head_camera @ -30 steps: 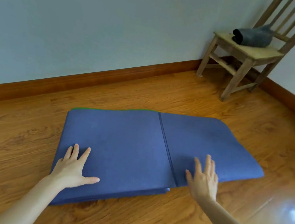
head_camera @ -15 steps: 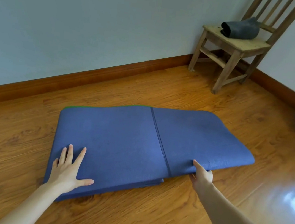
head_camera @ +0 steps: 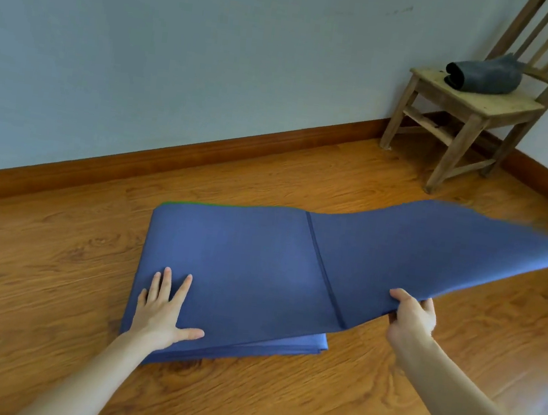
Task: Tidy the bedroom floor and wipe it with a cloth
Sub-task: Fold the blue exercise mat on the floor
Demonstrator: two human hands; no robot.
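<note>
While the right hand (head_camera: 411,316) pinches the near edge of the blue mat's (head_camera: 258,267) raised flap, thumb on top, the folded stack lies to its left w/ long axis running left-right, so the fold likely goes leftward. Left hand (head_camera: 163,311) presses flat, fingers spread, on the stack's near-left corner. Mat looks thin, foamy, matte, floppy; wood floor (head_camera: 51,266) glossy.

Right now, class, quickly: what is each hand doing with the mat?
Left hand: open, fingers spread, pressing flat on the folded blue mat.
Right hand: closed on the mat's near right edge, holding that flap off the floor.
</note>
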